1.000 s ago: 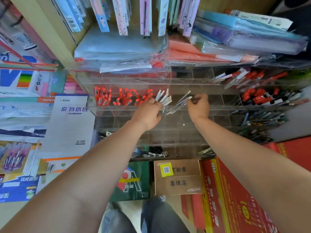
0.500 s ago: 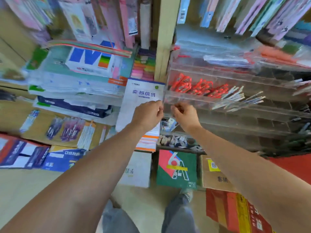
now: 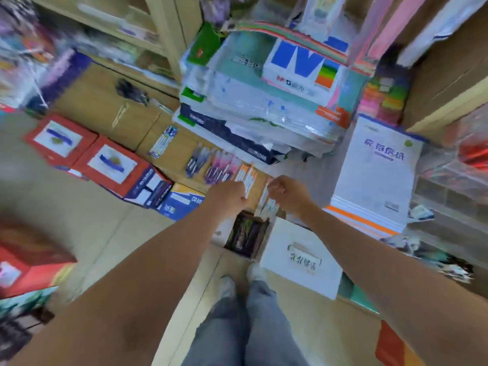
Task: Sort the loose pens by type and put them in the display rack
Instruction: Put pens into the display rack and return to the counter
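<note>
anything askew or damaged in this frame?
Yes. The stack of paper packs sits crooked, its layers fanned at different angles, and the dark pack at the bottom has ragged, torn-looking wrap at its right end. Pens lie loose in clumps on the cardboard box. Motion blur hides finer detail.

Before you, a pale beige floor (image 3: pixel 87 233) fills the lower left of the frame, evenly lit and blurred. Light wooden shelving (image 3: pixel 169 35) rises at upper left, with brown cardboard cartons (image 3: pixel 100 101) ranged below it. Red boxes (image 3: pixel 113 167) sit at left beside the cartons. Wrapped paper reams (image 3: pixel 264 107) are stacked at upper centre, with a white box (image 3: pixel 303 265) below centre.
</note>
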Motion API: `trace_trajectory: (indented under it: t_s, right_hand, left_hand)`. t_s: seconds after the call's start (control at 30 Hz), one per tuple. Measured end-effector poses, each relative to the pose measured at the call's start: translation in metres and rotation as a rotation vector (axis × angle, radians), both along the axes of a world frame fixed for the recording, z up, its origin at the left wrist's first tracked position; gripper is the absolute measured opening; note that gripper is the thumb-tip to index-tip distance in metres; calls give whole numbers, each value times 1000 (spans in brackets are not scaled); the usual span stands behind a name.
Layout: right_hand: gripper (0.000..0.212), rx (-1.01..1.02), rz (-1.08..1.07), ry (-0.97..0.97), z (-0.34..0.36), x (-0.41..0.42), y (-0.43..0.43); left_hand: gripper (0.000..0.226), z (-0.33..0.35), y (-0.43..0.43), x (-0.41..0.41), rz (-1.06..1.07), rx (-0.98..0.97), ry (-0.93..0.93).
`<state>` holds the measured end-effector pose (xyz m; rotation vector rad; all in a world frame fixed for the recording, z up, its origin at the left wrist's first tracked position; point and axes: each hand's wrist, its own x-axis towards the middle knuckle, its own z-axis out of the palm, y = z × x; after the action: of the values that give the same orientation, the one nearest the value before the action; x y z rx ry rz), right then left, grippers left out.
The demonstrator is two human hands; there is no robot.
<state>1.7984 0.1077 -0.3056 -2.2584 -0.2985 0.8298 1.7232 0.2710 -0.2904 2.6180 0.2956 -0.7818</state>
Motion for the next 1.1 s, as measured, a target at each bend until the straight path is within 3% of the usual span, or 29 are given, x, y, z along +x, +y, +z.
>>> trace_trajectory:
  t_s: [0.33,0.53,0.87,1.1]
  right_hand:
    - [16,-97,194,93,-58,18,117]
    - [15,-136,184,143,-95,28,167]
    - [14,-151,-196,265,-175,22,261]
    - [8,-220,-411,256,-231,25,303]
  left_hand:
    - [28,-55,115,-11,288,-65,72]
    - [24,-94,164,2,371,-75,58]
    - [25,-175,264,30,195,-56,96]
    - [29,-241,285,59,75,-83,81]
